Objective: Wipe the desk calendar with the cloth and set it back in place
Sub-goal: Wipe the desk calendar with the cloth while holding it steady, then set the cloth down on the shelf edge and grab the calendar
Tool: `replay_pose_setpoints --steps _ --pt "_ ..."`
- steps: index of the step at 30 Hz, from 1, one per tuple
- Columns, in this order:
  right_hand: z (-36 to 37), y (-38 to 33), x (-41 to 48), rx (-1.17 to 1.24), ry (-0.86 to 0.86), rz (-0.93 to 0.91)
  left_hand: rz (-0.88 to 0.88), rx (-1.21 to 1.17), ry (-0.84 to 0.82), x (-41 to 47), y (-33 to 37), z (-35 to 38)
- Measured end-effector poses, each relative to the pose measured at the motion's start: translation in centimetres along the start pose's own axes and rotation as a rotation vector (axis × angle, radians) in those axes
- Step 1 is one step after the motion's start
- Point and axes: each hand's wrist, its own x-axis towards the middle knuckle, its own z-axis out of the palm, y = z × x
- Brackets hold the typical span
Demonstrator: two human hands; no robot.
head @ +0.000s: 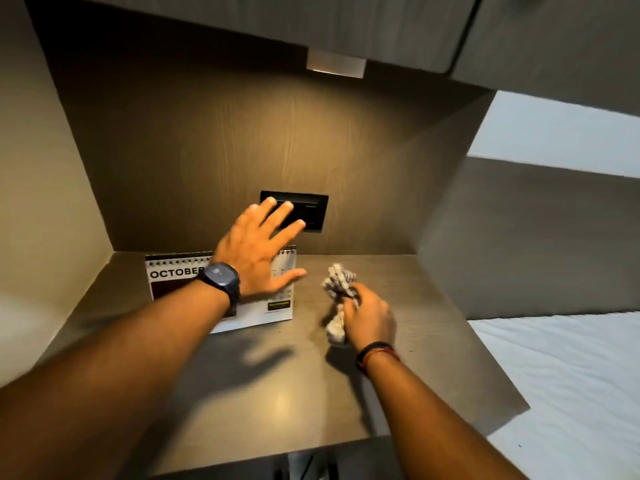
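The left hand (pixel 258 252) is stretched forward with the palm down and all fingers spread wide, holding nothing; it hangs above the upper right part of the desk calendar (pixel 221 292), and whether it touches the pages cannot be told. A dark wristwatch (pixel 221 277) sits on that wrist. The right hand (pixel 369 318) is curled tightly around a crumpled white patterned cloth (pixel 337 282), which bunches out above the fingers and trails below the palm, just beside the calendar's right edge; a dark band (pixel 375 353) circles that wrist. The calendar stands upright at the back left of the table (pixel 277 393), close to the rear wall, its spiral binding on top and the word OCTOBER showing on the front page. The table is a grey-brown wood-grain surface set in an alcove of the same finish. A black socket panel (pixel 311 211) is set in the back wall, a small lamp (pixel 335 65) glows under the overhead cabinet (pixel 346 22), and a white bed (pixel 571 375) lies to the right.
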Motion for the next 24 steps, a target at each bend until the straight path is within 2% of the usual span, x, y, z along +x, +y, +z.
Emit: replay_pose_setpoints --steps 2,5,8,12,15,19,22,24 --pt "-2.7 3.3 0.8 -0.186 0.03 0.022 0.066 -0.101 -0.013 -0.1 4.1 0.8" --pt "-5.9 8.3 1.3 -0.484 0.02 -0.016 0.086 -0.231 -0.253 -1.1 10.8 3.1" --pt "-6.8 11.7 1.2 -0.665 -0.028 -0.087 0.025 -0.284 -0.431 -2.4 15.5 5.8" --pt "-5.2 13.2 -0.1 -0.563 -0.177 -0.045 -0.041 -0.268 -0.556 -4.0 18.3 8.6" --pt "-3.9 13.6 -1.2 -0.525 -0.166 -0.03 -0.067 -0.266 -0.597 -4.8 18.5 9.8" --pt "-3.1 13.6 -1.8 -0.578 -0.204 0.001 -0.128 -0.256 -0.536 -5.3 18.1 9.8" --pt "-2.9 12.1 -1.5 -0.595 -0.086 -0.094 -0.283 -0.258 -0.353 -5.9 16.0 8.8" --pt "-2.1 9.6 -1.0 -0.438 -0.01 -0.179 -0.441 -0.249 -0.175 -6.3 13.4 7.5"
